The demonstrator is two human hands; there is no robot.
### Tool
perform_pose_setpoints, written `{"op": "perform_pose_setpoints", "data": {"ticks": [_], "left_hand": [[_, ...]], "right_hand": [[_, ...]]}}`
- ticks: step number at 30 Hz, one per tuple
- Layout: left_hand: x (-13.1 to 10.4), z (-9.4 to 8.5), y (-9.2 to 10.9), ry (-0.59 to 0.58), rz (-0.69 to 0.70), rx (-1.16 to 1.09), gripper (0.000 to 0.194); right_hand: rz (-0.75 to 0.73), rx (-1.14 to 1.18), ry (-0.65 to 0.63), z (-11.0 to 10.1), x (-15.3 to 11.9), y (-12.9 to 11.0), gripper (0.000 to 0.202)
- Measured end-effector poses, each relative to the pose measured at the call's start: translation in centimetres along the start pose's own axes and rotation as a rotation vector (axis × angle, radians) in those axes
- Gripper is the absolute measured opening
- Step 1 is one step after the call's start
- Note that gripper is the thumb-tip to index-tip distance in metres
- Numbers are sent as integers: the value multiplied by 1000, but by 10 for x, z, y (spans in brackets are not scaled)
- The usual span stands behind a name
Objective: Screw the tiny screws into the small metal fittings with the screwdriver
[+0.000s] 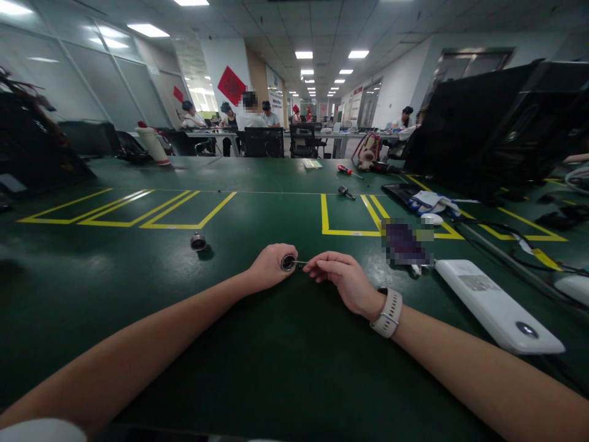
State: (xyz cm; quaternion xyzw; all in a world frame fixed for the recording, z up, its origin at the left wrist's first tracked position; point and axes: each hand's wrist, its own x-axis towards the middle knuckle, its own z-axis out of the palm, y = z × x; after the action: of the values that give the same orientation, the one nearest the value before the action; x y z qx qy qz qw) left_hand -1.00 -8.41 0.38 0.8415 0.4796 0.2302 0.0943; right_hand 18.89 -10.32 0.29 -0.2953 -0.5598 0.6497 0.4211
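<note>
My left hand [271, 267] is wrapped round a small round metal part [288, 263], whose ringed opening faces right and toward me. Between the fingertips of my right hand [338, 274] is a thin metal rod [301, 263], and its far end reaches the opening of the round part. How deep the rod sits cannot be made out. A similar dark metal part [199, 242] stands on the green table [257, 368], left of my left hand.
Behind my hands lie a dark metal fitting [346, 193] and a red-handled screwdriver [350, 172]. To the right are a blurred-out phone [405, 242], a white device [499, 307], cables and a cloth [434, 202]. A bottle [153, 144] stands back left; people sit beyond.
</note>
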Motion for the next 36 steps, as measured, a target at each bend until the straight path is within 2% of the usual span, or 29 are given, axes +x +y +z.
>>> {"op": "perform_pose_setpoints", "data": {"ticks": [3, 7, 9, 12, 16, 19, 22, 26, 28, 30, 36], "left_hand": [[0, 1, -1, 14, -20, -14, 5], [1, 2, 1, 13, -66, 72, 3], [1, 1, 3, -4, -55, 138, 4], [1, 0, 5, -42, -8, 188, 4], [0, -2, 5, -62, 14, 139, 3], [1, -1, 3, -42, -7, 57, 3], [1, 0, 2, -19, -47, 23, 4], [1, 0, 4, -10, -68, 118, 5], [1, 0, 5, -14, -37, 168, 6], [1, 0, 5, -20, -5, 186, 6], [0, 2, -1, 8, 17, 82, 4]], "right_hand": [[-75, -88, 3, 2, -2, 0, 15], [-327, -476, 6, 7, -10, 0, 14], [-389, -571, -2, 9, -12, -1, 13], [-315, -491, -18, 8, -10, -3, 14], [-66, -88, 10, 1, -1, -2, 15], [1, 91, 13, -2, 3, 1, 14], [-71, -7, 40, 0, 0, 1, 15], [-247, -426, 41, 7, -9, -3, 14], [-288, -523, 24, 8, -11, -4, 13], [-252, -473, 6, 6, -10, -4, 14], [-18, 54, 13, -3, 3, 2, 14]]}}
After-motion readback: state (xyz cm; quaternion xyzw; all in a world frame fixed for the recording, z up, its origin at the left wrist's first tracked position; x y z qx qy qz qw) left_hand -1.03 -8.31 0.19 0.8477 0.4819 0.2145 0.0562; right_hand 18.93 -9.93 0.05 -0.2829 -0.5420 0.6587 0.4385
